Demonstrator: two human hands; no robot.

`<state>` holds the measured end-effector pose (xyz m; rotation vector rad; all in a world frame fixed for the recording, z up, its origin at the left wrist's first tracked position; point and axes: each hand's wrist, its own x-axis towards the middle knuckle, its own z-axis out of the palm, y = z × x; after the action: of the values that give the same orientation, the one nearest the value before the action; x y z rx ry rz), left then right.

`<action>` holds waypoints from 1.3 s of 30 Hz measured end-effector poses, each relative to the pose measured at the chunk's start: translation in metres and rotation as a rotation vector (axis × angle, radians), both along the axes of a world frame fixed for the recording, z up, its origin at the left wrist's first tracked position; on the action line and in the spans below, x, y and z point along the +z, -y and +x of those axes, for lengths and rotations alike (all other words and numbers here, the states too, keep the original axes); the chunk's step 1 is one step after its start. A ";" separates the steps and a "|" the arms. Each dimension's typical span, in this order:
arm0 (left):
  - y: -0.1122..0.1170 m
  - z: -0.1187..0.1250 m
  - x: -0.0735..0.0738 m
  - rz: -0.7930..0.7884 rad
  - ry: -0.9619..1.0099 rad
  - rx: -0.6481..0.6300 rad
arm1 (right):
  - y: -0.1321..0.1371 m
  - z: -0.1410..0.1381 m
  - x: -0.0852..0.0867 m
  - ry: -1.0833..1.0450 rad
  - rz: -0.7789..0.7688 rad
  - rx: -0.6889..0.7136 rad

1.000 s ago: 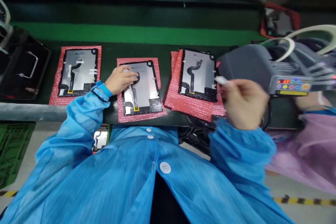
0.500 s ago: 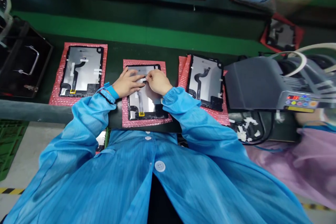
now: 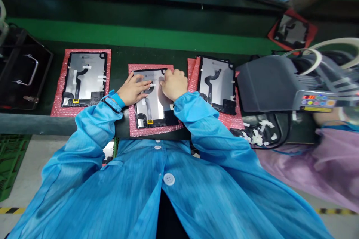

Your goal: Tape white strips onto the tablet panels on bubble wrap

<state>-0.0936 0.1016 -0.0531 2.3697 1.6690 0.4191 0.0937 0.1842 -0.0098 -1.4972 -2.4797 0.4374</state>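
- The left hand (image 3: 134, 90) lies flat, fingers spread, on the upper left part of the middle panel (image 3: 153, 99), pinning it down rather than gripping it.
- The right hand (image 3: 174, 84) is loosely curled at the panel's upper right corner, fingertips pressing on its surface; whether it pinches anything small I cannot tell.
- A short white tape strip (image 3: 151, 84) shows between the two hands, stuck across the panel.
- The middle panel rests back side up on a pink bubble-wrap sheet (image 3: 146, 131) near the front edge of the dark worktop (image 3: 120, 63), its black flex cable (image 3: 148, 110) running down the centre.
- Similar panels lie just beside it, the left panel (image 3: 84, 78) and the right panel (image 3: 217, 84), each on its own wrap.
- A grey tape dispenser (image 3: 269, 86) stands well to the right, scraps below it.
- Risk, as I judge it: uneven pressure could crease the cable or set the tape crooked, and the wrap could slide under a sideways push, taking the panel towards the edge.
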 end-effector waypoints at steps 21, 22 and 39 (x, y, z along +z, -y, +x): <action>0.004 0.004 0.041 0.161 0.095 0.127 | -0.016 0.306 -0.007 -1.153 0.305 -1.051; 0.004 0.008 0.045 0.185 0.110 0.162 | -0.013 0.307 -0.007 -1.143 0.343 -1.041; -0.009 0.070 0.057 0.283 0.112 0.011 | -0.032 0.303 -0.004 -1.263 0.222 -1.161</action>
<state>-0.0241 0.1109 0.0043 2.4752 1.6685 0.8231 0.3965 0.2166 -0.0139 -1.5071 -0.5477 0.5479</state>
